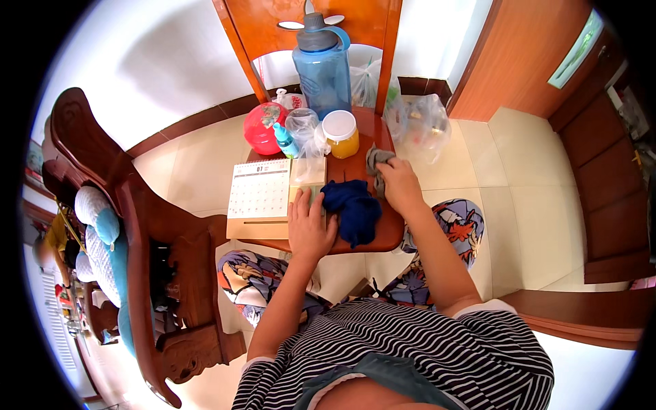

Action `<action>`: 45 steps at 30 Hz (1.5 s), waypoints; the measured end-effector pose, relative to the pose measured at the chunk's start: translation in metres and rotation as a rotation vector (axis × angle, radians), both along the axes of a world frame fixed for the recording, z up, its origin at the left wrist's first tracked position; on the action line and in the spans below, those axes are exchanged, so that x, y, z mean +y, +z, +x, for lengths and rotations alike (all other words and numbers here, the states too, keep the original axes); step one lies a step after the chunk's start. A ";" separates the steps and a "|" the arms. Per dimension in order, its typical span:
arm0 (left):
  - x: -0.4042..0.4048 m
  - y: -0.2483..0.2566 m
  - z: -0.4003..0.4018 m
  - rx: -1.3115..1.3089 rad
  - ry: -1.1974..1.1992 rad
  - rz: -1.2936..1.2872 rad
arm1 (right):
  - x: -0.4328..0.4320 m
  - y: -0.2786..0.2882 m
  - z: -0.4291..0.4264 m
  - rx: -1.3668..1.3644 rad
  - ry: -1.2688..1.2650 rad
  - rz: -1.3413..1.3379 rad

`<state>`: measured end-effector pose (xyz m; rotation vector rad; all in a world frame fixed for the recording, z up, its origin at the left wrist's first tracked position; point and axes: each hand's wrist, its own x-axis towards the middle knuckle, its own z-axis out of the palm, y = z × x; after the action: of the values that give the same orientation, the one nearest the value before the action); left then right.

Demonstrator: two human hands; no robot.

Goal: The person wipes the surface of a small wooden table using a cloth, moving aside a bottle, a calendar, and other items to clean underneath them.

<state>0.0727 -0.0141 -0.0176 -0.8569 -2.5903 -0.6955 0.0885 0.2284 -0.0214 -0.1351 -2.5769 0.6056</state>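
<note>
On the seat of a wooden chair (392, 225), my left hand (311, 225) lies with its fingers spread over the base of a desk calendar (259, 192), holding nothing. A crumpled dark blue cloth (356, 212) lies just right of it. My right hand (398, 184) grips a bunched grey-brown cloth (379, 158) at the seat's right edge. A jar with a white lid and yellow contents (342, 138) stands behind the blue cloth. Left of the jar are a clear plastic container (301, 122) in a thin bag, a small blue spray bottle (286, 141) and a round red container (264, 128).
A large blue water bottle (323, 77) stands at the seat's back, before the chair's backrest (318, 31). Plastic bags (425, 125) rest on the floor behind right. A carved wooden bench (148, 225) with cushions is at left; a person (55, 241) is in the far left background.
</note>
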 end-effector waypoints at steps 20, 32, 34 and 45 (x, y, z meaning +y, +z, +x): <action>0.003 0.006 -0.003 -0.015 -0.021 0.044 | 0.118 0.187 -0.181 0.752 0.057 0.613; 0.010 0.004 -0.008 -0.006 -0.044 0.061 | 0.099 0.002 -0.153 0.190 0.030 0.008; 0.004 0.003 -0.007 -0.009 -0.022 0.048 | 0.094 0.043 -0.159 0.441 0.111 0.026; 0.003 0.008 -0.002 -0.016 -0.015 0.039 | 0.116 0.193 -0.198 0.852 -0.123 0.109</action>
<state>0.0711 -0.0116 -0.0098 -0.8631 -2.5783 -0.7583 -0.1091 0.3446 0.1718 0.0070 -1.7529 0.3610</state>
